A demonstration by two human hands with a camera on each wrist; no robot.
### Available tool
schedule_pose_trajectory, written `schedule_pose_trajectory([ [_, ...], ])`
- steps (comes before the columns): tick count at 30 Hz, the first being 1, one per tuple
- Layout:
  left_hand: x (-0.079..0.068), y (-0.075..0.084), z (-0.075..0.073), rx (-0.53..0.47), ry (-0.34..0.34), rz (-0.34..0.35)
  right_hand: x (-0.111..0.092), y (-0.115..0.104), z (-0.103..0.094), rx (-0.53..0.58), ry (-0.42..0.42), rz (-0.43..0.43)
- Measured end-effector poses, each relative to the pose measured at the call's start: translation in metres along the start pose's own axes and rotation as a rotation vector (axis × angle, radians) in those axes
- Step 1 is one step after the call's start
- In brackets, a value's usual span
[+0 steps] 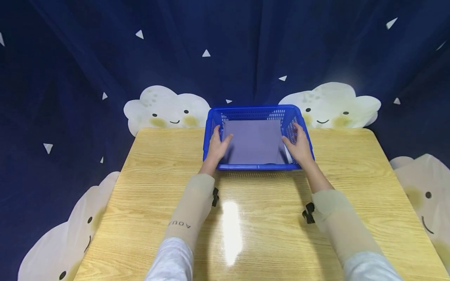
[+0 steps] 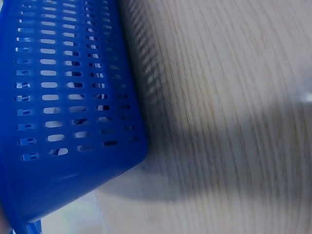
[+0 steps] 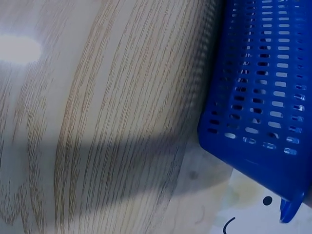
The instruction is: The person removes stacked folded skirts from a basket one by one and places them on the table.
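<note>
A blue plastic basket with slotted walls stands near the table's far edge. Inside it lies a flat, rectangular greyish-purple piece with straight edges; its kind does not show. My left hand reaches over the basket's left end, thumb spread towards the purple piece's left edge. At the opposite end my right hand is over the basket with thumb and fingers apart, the thumb near the piece's right edge. Both wrist views look at the basket's slotted side, with the hands nearly out of frame.
A sliver of something white shows in the basket beside the purple piece. The wooden table reaches towards me, with a bright reflection on it. Behind it hangs a dark blue curtain with white triangles and smiling clouds.
</note>
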State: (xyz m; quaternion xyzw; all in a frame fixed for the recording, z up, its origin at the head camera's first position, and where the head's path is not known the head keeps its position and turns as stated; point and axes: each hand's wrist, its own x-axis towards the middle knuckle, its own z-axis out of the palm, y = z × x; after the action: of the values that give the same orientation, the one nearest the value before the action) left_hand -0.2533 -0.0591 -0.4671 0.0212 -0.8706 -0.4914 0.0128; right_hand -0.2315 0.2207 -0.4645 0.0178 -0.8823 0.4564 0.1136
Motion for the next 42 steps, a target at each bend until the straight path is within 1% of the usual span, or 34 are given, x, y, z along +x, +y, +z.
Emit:
schedule_pose_trajectory([
  [2,0.002,-0.001,0.001,-0.002,-0.018,-0.026,0.002,0.001,0.002,0.004,-0.012,0.022],
  [9,0.010,-0.006,0.005,-0.011,-0.042,-0.105,0.007,0.004,0.006,0.015,-0.058,0.115],
  [16,0.014,-0.006,0.008,-0.077,-0.076,-0.186,0.012,0.005,0.008,0.036,-0.114,0.212],
  [20,0.016,-0.006,0.008,-0.122,-0.102,-0.217,0.014,0.007,0.010,0.065,-0.122,0.244],
  [24,0.018,-0.007,0.008,-0.142,-0.130,-0.238,0.016,0.008,0.012,0.077,-0.140,0.277],
  [30,0.022,-0.007,0.008,-0.171,-0.168,-0.275,0.019,0.009,0.012,0.070,-0.190,0.299],
  [33,0.021,-0.007,0.007,-0.156,-0.178,-0.290,0.019,0.009,0.013,0.058,-0.229,0.304],
  [36,0.046,-0.043,0.027,-0.125,-0.165,-0.273,0.020,0.008,0.013,0.052,-0.272,0.318],
  [37,0.054,-0.052,0.032,-0.098,-0.174,-0.293,0.019,0.008,0.013,0.048,-0.283,0.325],
  [40,0.072,-0.077,0.047,-0.101,-0.192,-0.285,0.019,0.005,0.013,0.050,-0.310,0.348],
  [42,0.060,-0.060,0.038,-0.108,-0.221,-0.312,0.019,0.004,0.013,0.051,-0.325,0.358],
])
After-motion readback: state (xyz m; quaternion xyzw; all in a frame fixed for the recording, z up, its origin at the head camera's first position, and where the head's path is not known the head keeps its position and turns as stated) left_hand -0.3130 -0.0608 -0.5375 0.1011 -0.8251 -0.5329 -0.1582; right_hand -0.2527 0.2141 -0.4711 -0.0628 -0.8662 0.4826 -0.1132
